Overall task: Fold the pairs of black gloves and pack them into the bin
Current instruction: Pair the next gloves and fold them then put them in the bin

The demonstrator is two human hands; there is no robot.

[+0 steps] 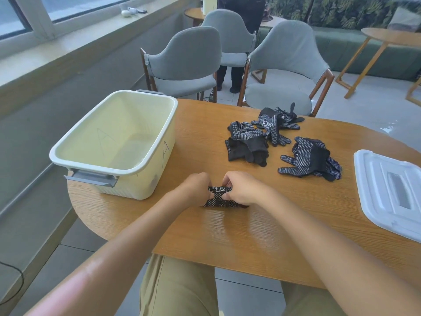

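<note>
- Table (262, 236): wood, rounded ends, we sit at its near edge w/ khaki trousers showing under it.
- Bin (114, 142): cream plastic, grey handles, on the table's left end, open top. Nothing visible inside; an "A" is drawn on its inner wall and another on its right outer wall.
- Lid (391, 192): white, flat on the table at the right edge, partly cut off by the frame.
- Chairs (186, 60): grey padded, wood legs, three across the far side of the table. A person in dark clothes stands behind them, only legs and torso in view.
- Loose gloves (248, 142): black w/ white dots, on the far right part of the table, well apart from the bin. Three heaps: one mid, one just behind it at the far edge, one nearer the lid (312, 158). Exact count per heap we can't tell.
- Folded pair (219, 197): small dotted black bundle w/ a white printed cuff on top, on the table in front of us, right of the bin's near corner, not in it.
- Left hand (196, 188): curled down over the bundle's left end, fingers closed on the fabric; fingertips hidden under the knuckles.
- Right hand (243, 190): same on the right end, thumb and fingers pinched onto the bundle. Both hands nearly meet over it.
</note>
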